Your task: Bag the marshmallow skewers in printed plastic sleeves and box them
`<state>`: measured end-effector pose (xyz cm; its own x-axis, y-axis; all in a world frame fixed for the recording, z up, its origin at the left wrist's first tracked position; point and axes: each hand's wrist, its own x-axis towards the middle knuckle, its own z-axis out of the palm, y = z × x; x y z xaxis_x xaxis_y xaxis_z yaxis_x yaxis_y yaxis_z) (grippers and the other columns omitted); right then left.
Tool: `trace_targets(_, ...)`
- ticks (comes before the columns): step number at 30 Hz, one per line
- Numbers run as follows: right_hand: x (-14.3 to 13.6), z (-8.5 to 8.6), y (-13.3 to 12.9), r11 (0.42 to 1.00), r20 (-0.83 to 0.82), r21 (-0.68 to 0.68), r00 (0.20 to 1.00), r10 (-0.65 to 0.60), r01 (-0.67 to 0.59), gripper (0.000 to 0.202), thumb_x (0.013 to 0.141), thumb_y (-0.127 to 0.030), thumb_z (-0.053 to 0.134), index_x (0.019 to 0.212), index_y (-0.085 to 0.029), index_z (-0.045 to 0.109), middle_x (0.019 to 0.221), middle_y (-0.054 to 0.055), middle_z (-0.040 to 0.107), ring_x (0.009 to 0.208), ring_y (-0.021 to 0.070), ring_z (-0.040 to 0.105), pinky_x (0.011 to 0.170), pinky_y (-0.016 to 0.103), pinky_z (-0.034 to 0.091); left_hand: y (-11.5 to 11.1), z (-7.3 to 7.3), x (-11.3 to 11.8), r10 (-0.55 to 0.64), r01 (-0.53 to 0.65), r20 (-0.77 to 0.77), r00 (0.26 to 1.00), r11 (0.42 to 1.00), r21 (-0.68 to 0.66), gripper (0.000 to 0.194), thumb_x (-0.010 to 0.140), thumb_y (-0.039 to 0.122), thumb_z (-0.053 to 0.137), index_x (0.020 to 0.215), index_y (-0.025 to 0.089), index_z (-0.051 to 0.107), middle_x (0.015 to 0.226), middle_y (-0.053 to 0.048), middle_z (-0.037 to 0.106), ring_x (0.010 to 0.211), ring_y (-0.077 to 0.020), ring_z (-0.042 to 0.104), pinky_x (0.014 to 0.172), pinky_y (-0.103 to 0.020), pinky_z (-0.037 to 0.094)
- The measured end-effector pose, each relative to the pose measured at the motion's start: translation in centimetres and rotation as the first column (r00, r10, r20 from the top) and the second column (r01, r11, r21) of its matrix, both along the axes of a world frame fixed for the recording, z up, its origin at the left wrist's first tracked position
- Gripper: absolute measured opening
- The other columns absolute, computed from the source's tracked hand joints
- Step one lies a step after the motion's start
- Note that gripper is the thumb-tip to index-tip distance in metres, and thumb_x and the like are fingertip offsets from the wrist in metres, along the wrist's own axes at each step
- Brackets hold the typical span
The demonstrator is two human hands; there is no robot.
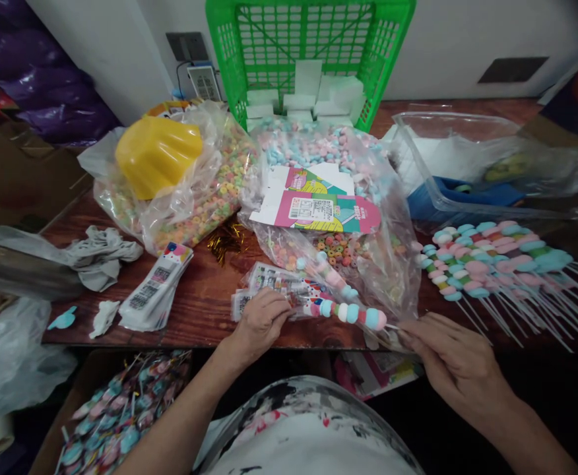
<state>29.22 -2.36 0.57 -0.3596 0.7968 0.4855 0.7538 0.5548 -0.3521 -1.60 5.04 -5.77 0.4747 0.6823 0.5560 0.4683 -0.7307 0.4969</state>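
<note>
My right hand [454,359] pinches the white stick of a marshmallow skewer [352,313], which has pink, blue and white marshmallows and small coloured rings along it. It lies level, its far end pointing left at a clear printed bag [313,306]. My left hand [264,320] is closed on that bag, fingertips and thumb pressed together; how far the skewer is inside I cannot tell. Just behind the left hand lie several clear printed bags [264,277]. Another marshmallow skewer [331,276] rests on a plastic bag behind the held one.
Many skewers [487,254] are piled at right, beside a clear tub [417,158]. A stack of printed bags [156,290] lies left. Behind are a cereal-ring bag [194,218], yellow bowl [158,155], printed cards [313,208] and green crate [388,59]. Below left, a box holds wrapped skewers [121,409].
</note>
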Motion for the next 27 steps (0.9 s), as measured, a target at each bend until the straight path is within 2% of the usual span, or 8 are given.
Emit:
trace_targets(6,0.8,0.9,0.3,0.993,0.247,0.112,0.969,0.017,-0.046,0.043,0.078,-0.004,0.047,0.115,-0.021,0.061,0.084,0.004,0.067,0.077,0.0207,0.060,0.073,0.038,0.048,0.0,0.0,-0.4,-0.052,0.052,-0.017,0.998,0.999,-0.015,0.011,0.087,0.012,0.053,0.086,0.017,0.063,0.078,-0.005,0.067,0.077,-0.0158,0.059,0.071,-0.030,0.049)
trace_targets(10,1.2,1.3,0.2,0.980,0.256,0.184,0.966,0.026,-0.075,0.046,0.078,-0.004,0.048,0.119,-0.021,0.059,0.087,0.005,0.069,0.078,0.0213,0.062,0.073,0.039,0.047,0.1,0.2,-0.7,-0.108,0.110,-0.076,0.991,0.994,0.019,0.013,0.086,0.008,0.051,0.085,0.017,0.061,0.080,-0.007,0.067,0.079,-0.0162,0.057,0.072,-0.031,0.049)
trace_targets(15,1.5,1.5,0.1,0.984,0.202,0.175,0.979,0.008,-0.044,0.045,0.079,-0.004,0.051,0.119,-0.024,0.059,0.085,0.003,0.069,0.079,0.0209,0.063,0.074,0.037,0.048,0.3,0.6,-0.5,-0.070,0.072,-0.066,0.995,0.997,0.021,0.013,0.087,0.012,0.050,0.082,0.017,0.060,0.074,-0.005,0.065,0.072,-0.0154,0.057,0.068,-0.029,0.047)
trace_targets(20,1.3,0.8,-0.1,0.984,0.201,0.173,0.980,0.007,-0.043,0.044,0.080,-0.004,0.051,0.119,-0.022,0.059,0.083,0.004,0.068,0.075,0.0206,0.063,0.072,0.038,0.049,0.1,1.1,-0.2,-0.020,0.014,-0.044,0.999,0.992,-0.125,0.015,0.086,0.014,0.053,0.073,0.018,0.058,0.067,-0.001,0.061,0.067,-0.0131,0.055,0.065,-0.025,0.044)
trace_targets(24,1.2,0.2,-0.4,0.982,0.163,0.182,0.986,0.020,-0.050,0.045,0.078,-0.003,0.053,0.119,-0.020,0.059,0.084,0.004,0.068,0.078,0.0208,0.063,0.074,0.038,0.049,0.1,1.0,0.0,0.072,-0.071,-0.006,0.997,0.960,-0.270,0.015,0.083,0.018,0.061,0.069,0.017,0.056,0.066,0.001,0.059,0.063,-0.0117,0.054,0.061,-0.023,0.042)
trace_targets(27,1.2,-0.1,-0.7,0.980,0.149,0.189,0.988,0.036,-0.064,0.045,0.078,-0.002,0.053,0.119,-0.020,0.058,0.085,0.005,0.068,0.078,0.0205,0.064,0.073,0.037,0.050,0.2,0.9,0.0,0.095,-0.092,-0.007,0.995,0.944,-0.318,0.016,0.082,0.020,0.063,0.068,0.017,0.056,0.065,0.001,0.058,0.061,-0.0110,0.052,0.059,-0.022,0.040)
